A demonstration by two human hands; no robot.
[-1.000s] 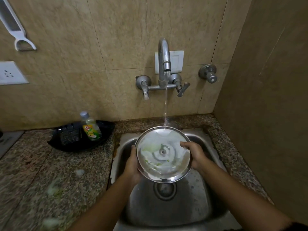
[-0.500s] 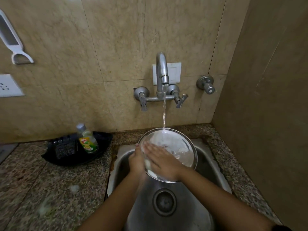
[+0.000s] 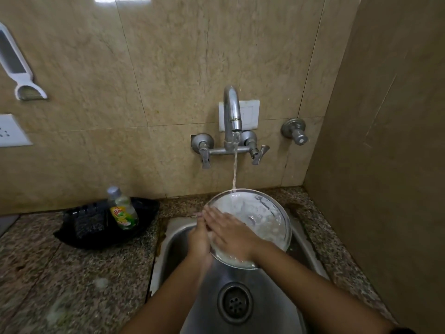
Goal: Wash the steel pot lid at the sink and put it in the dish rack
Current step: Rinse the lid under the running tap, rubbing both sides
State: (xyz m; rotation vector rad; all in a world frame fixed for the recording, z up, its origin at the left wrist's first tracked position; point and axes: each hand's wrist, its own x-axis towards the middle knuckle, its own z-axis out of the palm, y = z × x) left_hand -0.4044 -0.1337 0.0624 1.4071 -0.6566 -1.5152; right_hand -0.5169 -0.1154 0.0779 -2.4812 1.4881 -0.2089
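Under the tap (image 3: 231, 116), the left hand (image 3: 199, 239) grips the lid (image 3: 260, 213) rim; the right hand (image 3: 231, 233), flat and unclenched, rubs off foam; rinsing is in hand; next, the rack, unseen.

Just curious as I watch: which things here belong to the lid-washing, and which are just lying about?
In use: steel pot lid, left hand, right hand, running tap, sink.

Lying about: dish soap bottle, black tray, white peeler on the wall, wall socket.
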